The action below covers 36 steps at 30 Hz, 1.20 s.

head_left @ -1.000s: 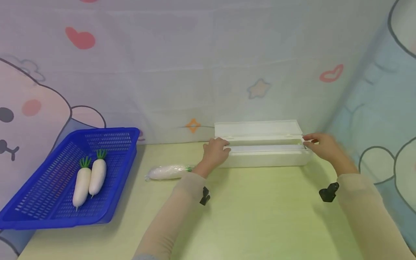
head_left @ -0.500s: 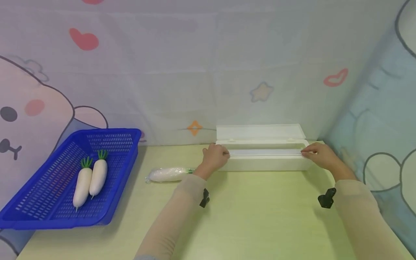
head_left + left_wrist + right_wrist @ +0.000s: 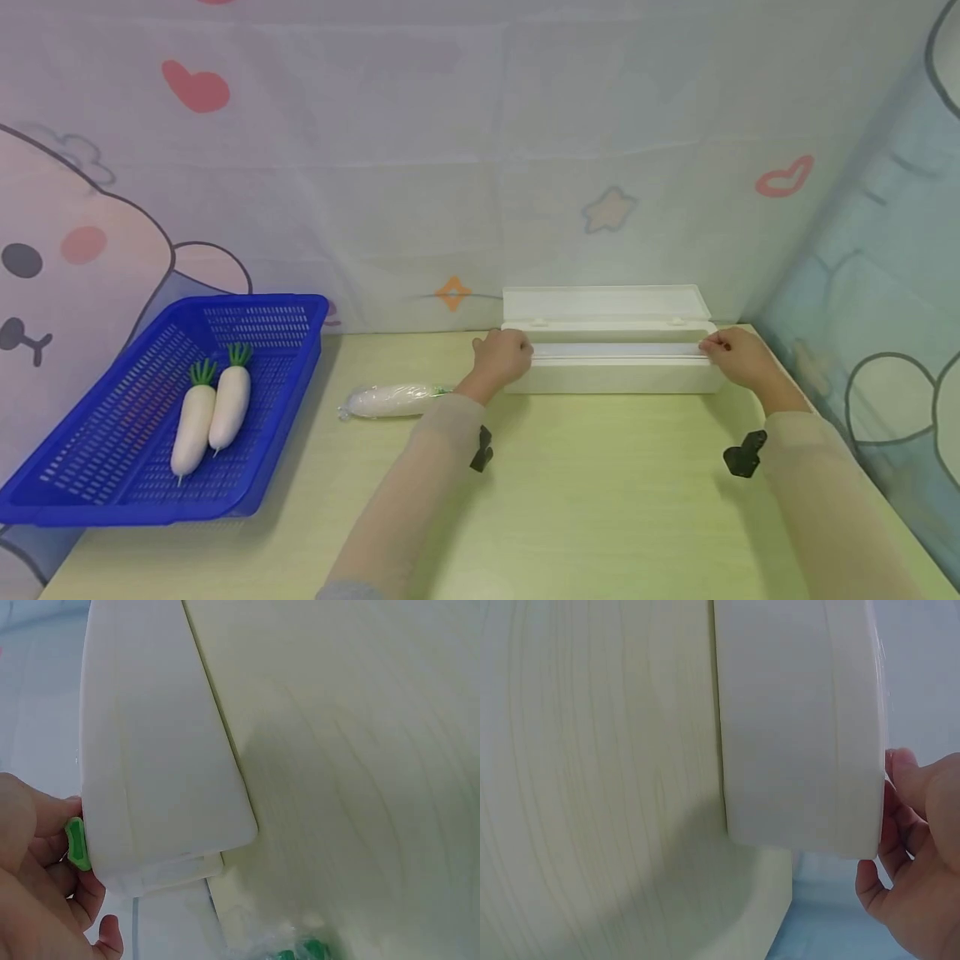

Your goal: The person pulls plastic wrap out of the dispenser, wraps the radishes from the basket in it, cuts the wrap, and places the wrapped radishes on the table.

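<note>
A white cling film dispenser box (image 3: 611,379) lies lengthwise at the back of the table, its lid (image 3: 607,303) raised. My left hand (image 3: 501,360) is at the box's left end with curled fingers, pinching the edge of the clear cling film (image 3: 615,351). Close to those fingers, a small green slide cutter (image 3: 78,844) sits against the box edge in the left wrist view. At the opposite end, my right hand (image 3: 738,354) pinches the film's other corner between thumb and fingers. The film itself is hard to make out.
A white radish wrapped in film (image 3: 393,401) lies left of the box, partly behind my left forearm. Two bare radishes (image 3: 193,429) with green tops rest in a blue plastic basket (image 3: 273,450) at the left. A printed cloth backdrop (image 3: 405,167) rises behind the table.
My hands have gone from resting at the ends of the box with spread fingers to a closer pinch at its front rim. The view has shifted slightly.
</note>
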Tool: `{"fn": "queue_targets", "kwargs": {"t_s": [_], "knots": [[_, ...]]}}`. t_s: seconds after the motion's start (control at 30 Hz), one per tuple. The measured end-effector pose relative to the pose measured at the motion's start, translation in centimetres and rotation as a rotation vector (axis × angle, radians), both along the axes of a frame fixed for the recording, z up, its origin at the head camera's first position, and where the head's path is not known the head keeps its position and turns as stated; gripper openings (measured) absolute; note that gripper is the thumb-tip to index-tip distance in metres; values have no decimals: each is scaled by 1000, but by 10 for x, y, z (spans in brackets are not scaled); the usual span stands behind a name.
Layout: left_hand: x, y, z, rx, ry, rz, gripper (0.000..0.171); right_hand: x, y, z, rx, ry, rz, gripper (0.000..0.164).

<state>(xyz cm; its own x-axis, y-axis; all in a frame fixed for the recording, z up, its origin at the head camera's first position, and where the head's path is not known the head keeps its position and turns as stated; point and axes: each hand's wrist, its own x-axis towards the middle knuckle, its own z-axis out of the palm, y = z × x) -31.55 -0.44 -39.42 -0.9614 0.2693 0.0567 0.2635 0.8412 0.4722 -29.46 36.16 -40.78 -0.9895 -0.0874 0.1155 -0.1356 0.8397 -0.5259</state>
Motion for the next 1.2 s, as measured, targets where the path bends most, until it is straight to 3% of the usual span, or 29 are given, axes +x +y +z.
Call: {"fn": "queue_targets", "kwargs": {"t_s": [0.23, 0.53, 0.77, 1.2], "knots": [[-7, 2, 0, 117, -66, 70, 25, 1, -6, -3, -128, -59, -85, 44], [-12, 3, -3, 170, -13, 74, 16, -1, -10, -1, -218, -86, -129, 47], [-12, 6, 1, 348, -32, 100, 16, 1, -14, 10, -383, -188, -176, 59], [-18, 9, 12, 555, -166, 68, 22, -4, -11, 20, -552, -125, -133, 47]]}}
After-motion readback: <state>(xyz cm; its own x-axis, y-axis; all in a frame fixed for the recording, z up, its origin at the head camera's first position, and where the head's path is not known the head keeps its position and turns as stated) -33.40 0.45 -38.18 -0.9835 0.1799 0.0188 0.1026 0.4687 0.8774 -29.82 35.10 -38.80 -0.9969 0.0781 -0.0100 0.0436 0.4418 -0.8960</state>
